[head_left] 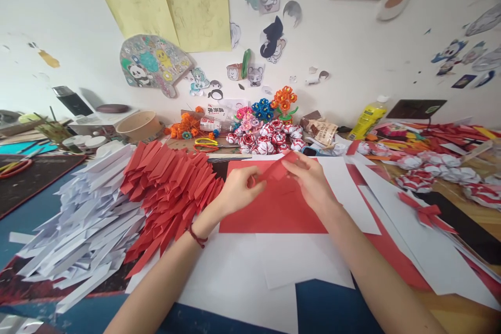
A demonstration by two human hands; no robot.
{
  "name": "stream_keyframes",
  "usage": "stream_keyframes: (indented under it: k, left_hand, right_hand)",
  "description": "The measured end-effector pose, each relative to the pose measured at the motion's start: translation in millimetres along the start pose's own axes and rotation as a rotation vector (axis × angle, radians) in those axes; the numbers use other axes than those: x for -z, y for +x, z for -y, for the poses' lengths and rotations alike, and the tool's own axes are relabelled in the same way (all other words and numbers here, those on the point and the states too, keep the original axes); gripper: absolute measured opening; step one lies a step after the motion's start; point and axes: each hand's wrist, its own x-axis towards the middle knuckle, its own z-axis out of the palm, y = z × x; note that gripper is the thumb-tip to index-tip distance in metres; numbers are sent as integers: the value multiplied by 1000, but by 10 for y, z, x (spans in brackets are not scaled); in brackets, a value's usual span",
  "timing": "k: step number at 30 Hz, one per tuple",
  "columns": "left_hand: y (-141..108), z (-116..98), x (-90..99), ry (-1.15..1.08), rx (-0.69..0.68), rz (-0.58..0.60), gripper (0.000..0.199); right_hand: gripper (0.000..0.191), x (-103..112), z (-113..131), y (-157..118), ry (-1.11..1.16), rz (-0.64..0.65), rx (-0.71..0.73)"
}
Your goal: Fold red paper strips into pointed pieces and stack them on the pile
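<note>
Between my two hands is a small red paper strip [275, 167], held over the red paper sheet [270, 214]. My left hand [240, 188] pinches the strip's left end with thumb and index finger. At the strip's upper right end, the fingers of my right hand [309, 177] are closed on it. The red sheet lies on white paper sheets [235, 282]. Left of my left hand is a big pile of folded red paper strips [172, 182], with a pile of folded white paper strips [97, 219] beside it.
Red-and-white paper flowers [266, 138] stand at the back, near yellow-handled pliers [206, 143]. A yellow bottle [368, 117] stands at the back right. More paper flowers [415, 180] and a dark phone-like slab [462, 224] lie on the right. Scissors [15, 168] rest far left.
</note>
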Motion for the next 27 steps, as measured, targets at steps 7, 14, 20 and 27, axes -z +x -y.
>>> stream_keyframes:
  k: [7,14,20,27]
  left_hand:
    - [-31,-41,-89,-72,21,2,25]
    - [-26,-41,-49,12,6,-71,27]
    - [-41,-28,-46,605,-360,-233,33]
    - [-79,34,40,787,-583,-174,24]
  right_hand:
    - [41,-142,34,-79,-48,229,-6]
    - [38,-141,25,-118,-319,226,82]
    - [43,-103,48,-86,-309,194,53]
    - [45,-79,34,-85,-393,192,48]
